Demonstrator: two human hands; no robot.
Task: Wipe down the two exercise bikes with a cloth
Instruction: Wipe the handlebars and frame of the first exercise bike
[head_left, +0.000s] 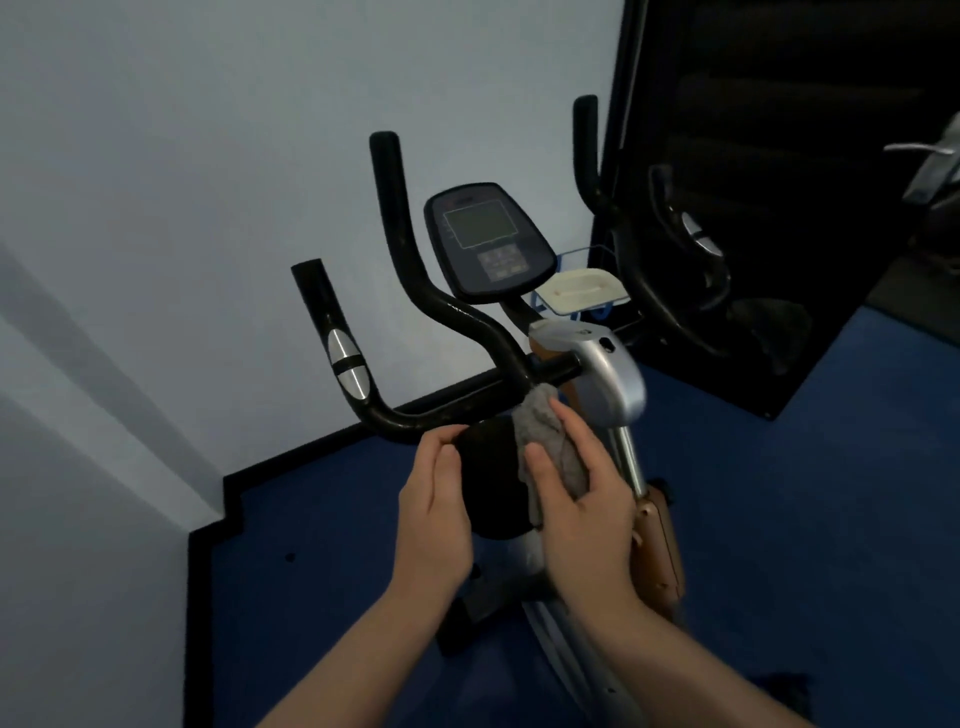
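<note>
Grey cloth (553, 449) bunched under the right hand (582, 512), fingers curled round it, pressed against a black rounded part (491, 478) just below the handlebar (415, 332). Left hand (434, 512) alongside — fingertips curled onto that same black part's upper edge, holding no cloth. One exercise bike (615, 384) plainly seen: one console (488, 241), two upright grips, one silver sensor pad (349, 371). Beyond — one white tray (582, 288), blue floor (805, 519), pale wall (182, 182).

Floor (332, 597) is covered in blue carpet, bordered by a black skirting (228, 499). An exercise bike (613, 395) is stood directly on it, near the wall.
</note>
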